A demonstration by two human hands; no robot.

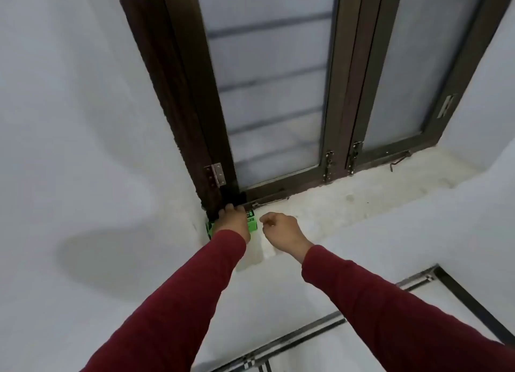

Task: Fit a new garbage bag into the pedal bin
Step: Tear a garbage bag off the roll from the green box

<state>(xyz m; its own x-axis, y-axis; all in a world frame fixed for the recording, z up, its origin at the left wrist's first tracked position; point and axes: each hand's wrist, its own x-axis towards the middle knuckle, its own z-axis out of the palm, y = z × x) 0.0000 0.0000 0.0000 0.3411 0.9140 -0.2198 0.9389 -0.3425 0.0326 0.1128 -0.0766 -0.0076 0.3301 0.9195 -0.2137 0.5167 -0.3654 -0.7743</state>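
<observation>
A green box (pixel 251 223) with black print, seemingly the garbage bag pack, lies on the white window sill (pixel 348 201) in its left corner against the dark window frame. My left hand (pixel 233 223) lies over the top of the box and covers most of it; whether the fingers grip it is hidden. Just to the right of the box hovers my right hand (pixel 281 230), fingers loosely curled with nothing in them. Both arms wear dark red sleeves. The pedal bin is not in view.
A brown-framed window (pixel 342 92) with frosted panes rises behind the sill, with a steel hinge (pixel 215 174) at its left post. White walls flank it. A dark metal frame (pixel 471 302) crosses the lower right corner.
</observation>
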